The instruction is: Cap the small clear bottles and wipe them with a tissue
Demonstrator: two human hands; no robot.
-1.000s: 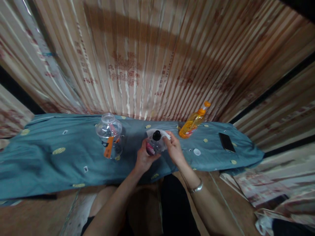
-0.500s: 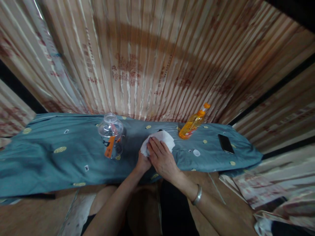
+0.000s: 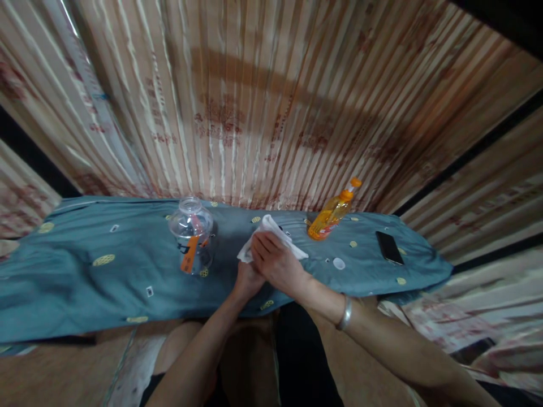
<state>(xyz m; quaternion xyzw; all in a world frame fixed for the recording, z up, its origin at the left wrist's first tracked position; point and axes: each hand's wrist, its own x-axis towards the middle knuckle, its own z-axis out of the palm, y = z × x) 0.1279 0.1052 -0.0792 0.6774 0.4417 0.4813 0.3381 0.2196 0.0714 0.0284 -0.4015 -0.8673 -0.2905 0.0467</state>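
Observation:
My right hand, with a silver bracelet on its wrist, is closed over a folded white cloth, its fingers curled and pressed together. Below it, my left hand grips the same cloth from underneath. Its fingers are mostly hidden by the cloth and the right hand. Whether the cloth wraps anything else I cannot tell. To the left of the hands stands a transparent plastic jar with an orange label and no lid on its mouth. On the right, a bottle of orange liquid with an orange cap stands apart from both hands.
A black phone lies near the right end of the long surface covered in teal patterned fabric. Pleated beige curtains hang behind it. Dark frame bars run along both sides.
My right hand has gone from lying flat on the spread cloth to curled fingers squeezing it. The cloth is now bunched, with a fold sticking up and a corner out to the right.

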